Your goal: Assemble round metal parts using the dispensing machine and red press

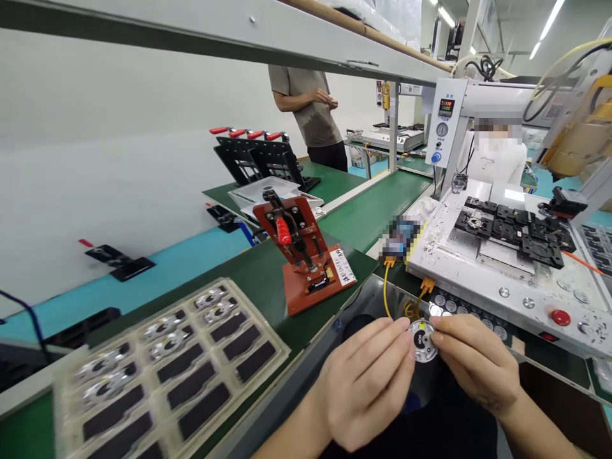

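Observation:
My left hand and my right hand pinch opposite edges of a round silver metal part in front of me. The part has a dark centre with pale markings and a small yellow spot at its top edge. Both sets of fingertips are closed on its rim, hiding some of it. Just beyond my hands, rows of round discs lie along the front of a white benchtop machine.
On the left lies a clear moulded tray with silver parts in several pockets. A red-brown clamp fixture with a red handle stands behind it. The machine carries black fixtures and a red button. Two people stand beyond.

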`<state>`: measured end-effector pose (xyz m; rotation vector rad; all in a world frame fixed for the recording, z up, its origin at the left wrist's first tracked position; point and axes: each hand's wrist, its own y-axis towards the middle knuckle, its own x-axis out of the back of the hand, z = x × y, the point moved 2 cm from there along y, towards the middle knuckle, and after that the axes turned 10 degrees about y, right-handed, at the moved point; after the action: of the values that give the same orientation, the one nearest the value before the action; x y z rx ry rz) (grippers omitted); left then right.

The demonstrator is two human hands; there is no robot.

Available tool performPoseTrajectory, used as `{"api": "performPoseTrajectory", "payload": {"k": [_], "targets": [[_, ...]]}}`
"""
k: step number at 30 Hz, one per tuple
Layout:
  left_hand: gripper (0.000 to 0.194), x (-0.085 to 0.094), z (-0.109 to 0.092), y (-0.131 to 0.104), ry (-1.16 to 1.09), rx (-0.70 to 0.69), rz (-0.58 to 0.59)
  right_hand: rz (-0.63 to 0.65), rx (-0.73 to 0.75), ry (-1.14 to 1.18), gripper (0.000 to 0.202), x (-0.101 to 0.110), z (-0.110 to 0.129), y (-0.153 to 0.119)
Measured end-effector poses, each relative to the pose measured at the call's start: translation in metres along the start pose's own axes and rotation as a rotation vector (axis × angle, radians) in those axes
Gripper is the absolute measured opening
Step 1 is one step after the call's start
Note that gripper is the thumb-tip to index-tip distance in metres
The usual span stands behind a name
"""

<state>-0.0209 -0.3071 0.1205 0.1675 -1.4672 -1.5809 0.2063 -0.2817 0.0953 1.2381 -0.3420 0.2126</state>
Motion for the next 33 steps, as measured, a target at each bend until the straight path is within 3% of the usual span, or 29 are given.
{"api": "performPoseTrajectory", "payload": {"k": [4,7,12,16,20,23,26,33], "targets": [[0.020,0.003,-0.002,0.003,0.056,-0.059,-0.007,-0.001,0.033,0.009,0.063,0.000,-0.001,-0.005],[0.019,-0.001,-0.003,0.002,0.034,-0.010,-0.012,-0.002,0.004,0.019,0.057,0.002,0.000,0.000],[0.022,-0.017,-0.004,-0.004,-0.247,0.385,0.040,0.045,-0.236,0.179,0.037,0.003,0.000,0.009],[0.021,-0.025,-0.014,-0.002,-0.477,0.583,0.072,0.008,-0.473,0.248,0.027,0.004,0.002,0.003],[0.003,-0.035,-0.026,-0.003,-0.894,1.059,0.248,-0.049,-0.874,0.402,0.008,0.006,0.008,-0.008],[0.016,-0.042,-0.034,-0.008,-1.242,1.314,0.365,-0.080,-1.095,0.514,0.010,0.007,0.015,-0.013],[0.025,-0.046,-0.038,-0.011,-1.372,1.412,0.383,-0.102,-1.161,0.507,0.012,0.009,0.019,-0.014],[0.031,-0.049,-0.041,-0.014,-1.404,1.459,0.410,-0.101,-1.251,0.557,0.019,0.009,0.019,-0.020]]}}
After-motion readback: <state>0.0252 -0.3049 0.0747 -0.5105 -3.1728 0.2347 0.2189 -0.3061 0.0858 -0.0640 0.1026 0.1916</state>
